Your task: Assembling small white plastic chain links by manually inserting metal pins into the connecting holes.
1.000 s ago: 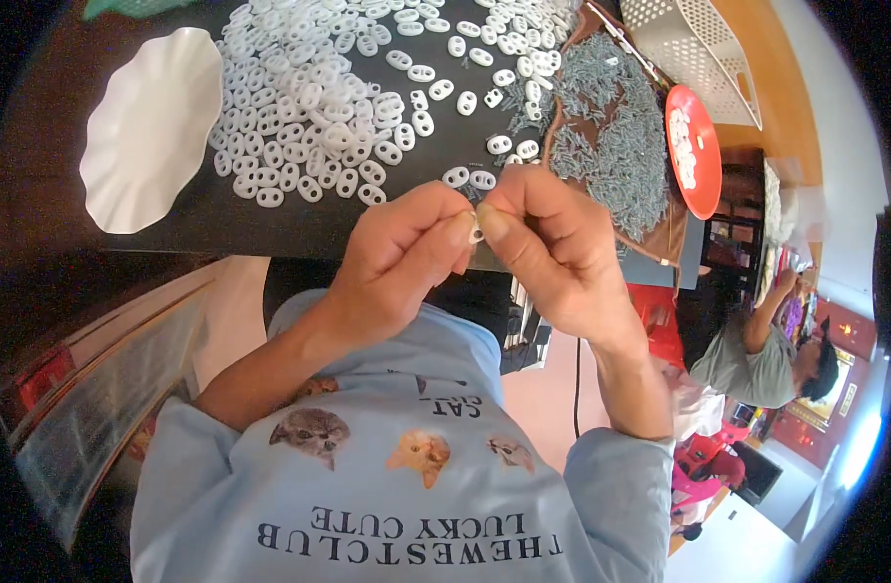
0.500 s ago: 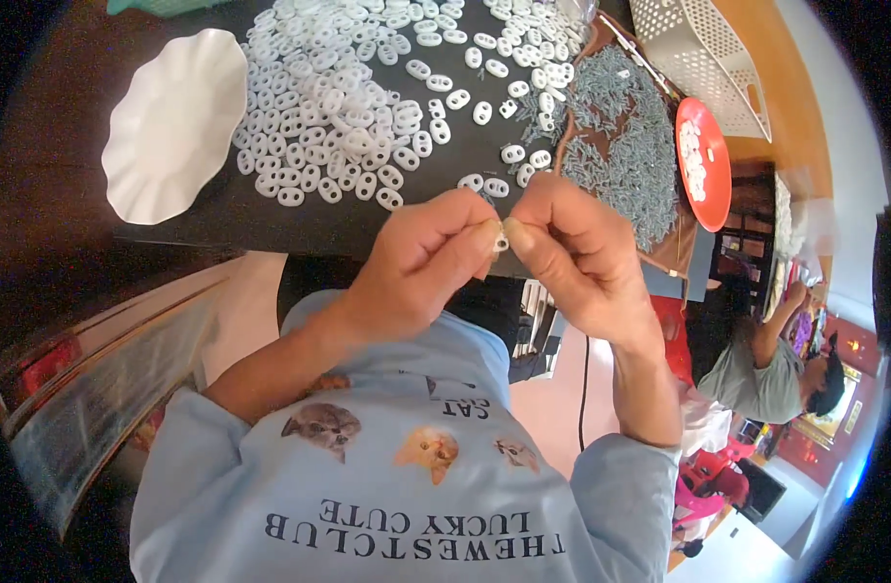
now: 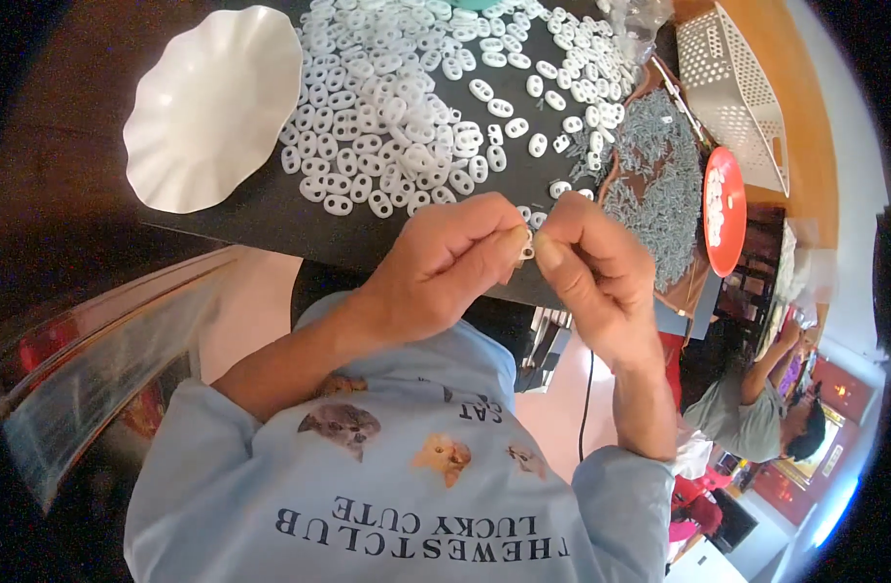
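My left hand [image 3: 455,255] and my right hand [image 3: 601,272] meet just above the near edge of the dark table [image 3: 261,209]. Between their pinched thumbs and forefingers is a small white oval plastic piece with holes [image 3: 528,249], mostly covered by the fingertips. Whether a grey part is in it, I cannot tell. Beyond my left hand spreads a big heap of white two-hole plastic pieces [image 3: 377,126]. More of them lie loose just past my fingertips. To the right of these, on a brown sheet, is a pile of small grey plastic parts [image 3: 650,214].
A white scalloped dish [image 3: 212,117] stands at the left. On the right are a red plate [image 3: 725,260] bearing white pieces and a white perforated basket [image 3: 742,107]. A clear plastic bag [image 3: 640,24] lies at the back. Another person [image 3: 737,418] is farther right.
The whole view has shifted, so the table's things sit farther right in it. Both hands keep their pinch on the white piece, with little other change.
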`<state>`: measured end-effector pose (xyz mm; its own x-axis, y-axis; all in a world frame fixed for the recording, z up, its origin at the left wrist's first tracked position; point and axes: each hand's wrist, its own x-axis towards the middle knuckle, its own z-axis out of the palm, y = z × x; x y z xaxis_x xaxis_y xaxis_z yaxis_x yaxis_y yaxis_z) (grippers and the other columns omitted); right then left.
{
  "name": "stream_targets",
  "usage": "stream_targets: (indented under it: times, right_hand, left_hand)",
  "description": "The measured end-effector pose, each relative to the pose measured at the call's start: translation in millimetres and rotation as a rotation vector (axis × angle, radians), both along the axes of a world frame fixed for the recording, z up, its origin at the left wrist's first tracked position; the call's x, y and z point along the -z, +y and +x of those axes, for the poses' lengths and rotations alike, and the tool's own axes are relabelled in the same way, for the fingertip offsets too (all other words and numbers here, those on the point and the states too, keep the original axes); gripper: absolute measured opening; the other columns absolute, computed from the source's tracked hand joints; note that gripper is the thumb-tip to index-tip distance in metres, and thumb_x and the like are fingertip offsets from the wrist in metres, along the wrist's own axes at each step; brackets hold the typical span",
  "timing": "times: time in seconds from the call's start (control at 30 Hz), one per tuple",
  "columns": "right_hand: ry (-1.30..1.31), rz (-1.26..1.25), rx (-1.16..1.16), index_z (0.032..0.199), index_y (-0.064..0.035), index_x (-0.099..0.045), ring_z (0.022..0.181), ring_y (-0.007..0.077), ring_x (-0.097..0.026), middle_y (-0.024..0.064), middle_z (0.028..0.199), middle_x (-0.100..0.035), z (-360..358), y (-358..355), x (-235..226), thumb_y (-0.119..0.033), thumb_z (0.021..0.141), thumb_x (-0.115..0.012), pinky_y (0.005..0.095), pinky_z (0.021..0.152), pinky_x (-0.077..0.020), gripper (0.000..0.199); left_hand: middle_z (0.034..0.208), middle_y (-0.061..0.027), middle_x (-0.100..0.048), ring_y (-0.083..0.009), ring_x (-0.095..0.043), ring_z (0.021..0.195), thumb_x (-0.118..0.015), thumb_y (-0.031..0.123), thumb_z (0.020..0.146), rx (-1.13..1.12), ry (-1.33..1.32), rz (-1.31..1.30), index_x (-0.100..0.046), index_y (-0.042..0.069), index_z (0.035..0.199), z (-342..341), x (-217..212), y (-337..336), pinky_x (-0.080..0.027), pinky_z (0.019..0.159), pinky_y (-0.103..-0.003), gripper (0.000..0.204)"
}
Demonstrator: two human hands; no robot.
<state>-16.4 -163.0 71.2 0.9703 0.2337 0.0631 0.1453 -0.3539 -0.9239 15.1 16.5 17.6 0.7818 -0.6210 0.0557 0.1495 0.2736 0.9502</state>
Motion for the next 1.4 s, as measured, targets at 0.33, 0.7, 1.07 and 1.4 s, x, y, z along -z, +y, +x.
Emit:
stream_targets:
  times: [0.33, 0.7, 1.07, 1.4]
  right_hand:
    - [0.064, -0.078, -0.104, 0.081, 0.0004, -0.052, 0.062, 0.01, -0.038, 0.0013, 0.07, -0.044, 14, -2, -5, -0.005, 0.09, -0.055, 0.0256, 0.055, -0.0295, 0.011]
    - [-0.457, -0.696, -0.001, 0.098, -0.0008, -0.059, 0.071, 0.0198, -0.056, 0.0092, 0.082, -0.057, 114, -53, 22, -0.013, 0.09, -0.059, 0.0301, 0.065, -0.0435, 0.014]
    - [-0.518, -0.93, -0.071, 0.097, -0.0051, -0.061, 0.078, 0.0307, -0.06, 0.0107, 0.088, -0.058, 160, -46, 34, -0.014, 0.087, -0.06, 0.0363, 0.068, -0.0477, 0.013]
    - [-0.404, -0.898, -0.152, 0.095, -0.0015, -0.062, 0.076, 0.0284, -0.06, 0.0125, 0.086, -0.059, 163, -42, 34, -0.013, 0.086, -0.062, 0.035, 0.068, -0.0473, 0.015]
  left_hand:
    - [0.071, 0.0012, -0.05, -0.0038, -0.042, 0.059, -0.043, 0.02, 0.099, 0.041, 0.069, -0.048, -0.055, 0.004, 0.09, 1, 4, 0, -0.035, 0.052, -0.02, 0.021]
    - [0.072, -0.0003, -0.053, -0.0044, -0.045, 0.059, -0.044, 0.019, 0.099, 0.005, 0.12, -0.023, -0.053, 0.003, 0.09, -3, 15, -17, -0.039, 0.053, -0.02, 0.02]
    - [0.069, 0.0004, -0.054, -0.0052, -0.048, 0.057, -0.044, 0.018, 0.098, -0.037, -0.007, 0.095, -0.053, 0.004, 0.086, 0, 18, -15, -0.041, 0.051, -0.021, 0.02]
    - [0.067, -0.0078, -0.053, -0.0147, -0.051, 0.056, -0.05, 0.01, 0.094, -0.042, -0.042, 0.05, -0.054, -0.001, 0.088, 3, 17, -14, -0.041, 0.052, -0.03, 0.013]
